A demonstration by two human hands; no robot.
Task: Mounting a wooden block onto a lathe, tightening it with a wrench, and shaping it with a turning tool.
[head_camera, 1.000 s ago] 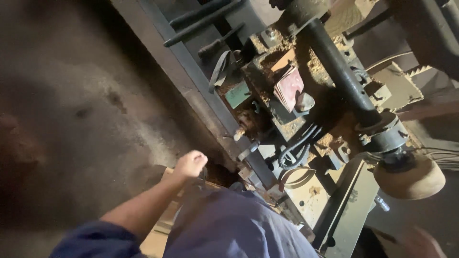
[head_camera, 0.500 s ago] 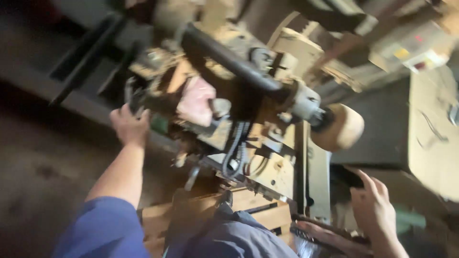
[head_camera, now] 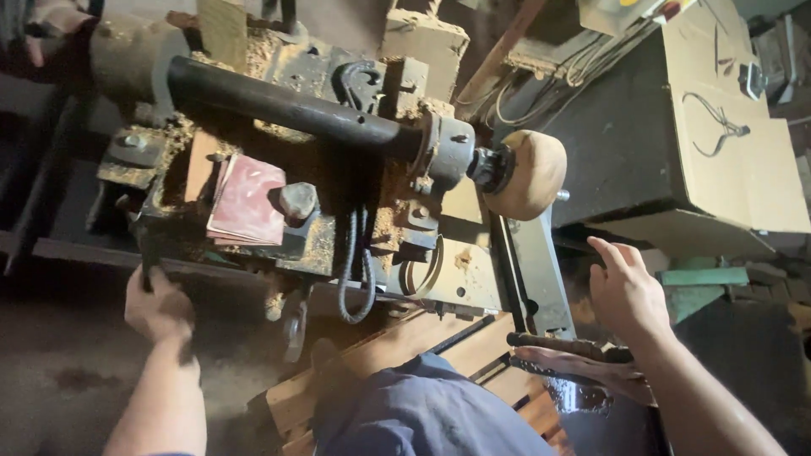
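left hand (head_camera: 158, 306) fisted on lathe (head_camera: 279, 211) edge, lower left; right hand (head_camera: 627, 291) open, empty, below wooden knob (head_camera: 525, 173), likely hard, smooth; grip its sides.

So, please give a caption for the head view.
Left hand grips the lathe's edge; right hand hovers open near wooden blank.
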